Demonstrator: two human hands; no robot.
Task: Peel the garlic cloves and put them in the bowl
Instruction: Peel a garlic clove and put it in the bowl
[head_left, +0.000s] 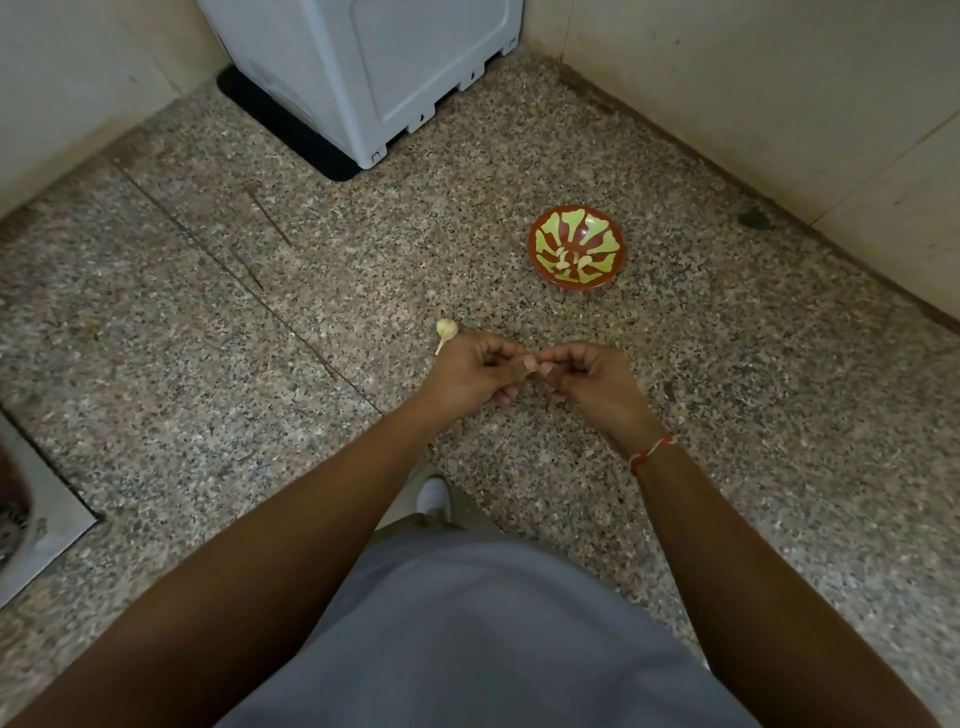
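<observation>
My left hand (475, 371) and my right hand (587, 376) meet above the speckled floor, fingertips pinching a small garlic clove (530, 360) between them; the clove is mostly hidden by the fingers. A garlic bulb (445, 330) with a short stem lies on the floor just behind my left hand. Farther right and back stands a red bowl (540, 260) with a green pattern, holding several pale peeled cloves (570, 259).
A white appliance (374, 67) on a black mat stands at the back. Tiled walls (779, 93) close in on the left and right. A metal floor drain (31, 514) sits at the left edge. My shoe (434, 498) shows below my hands.
</observation>
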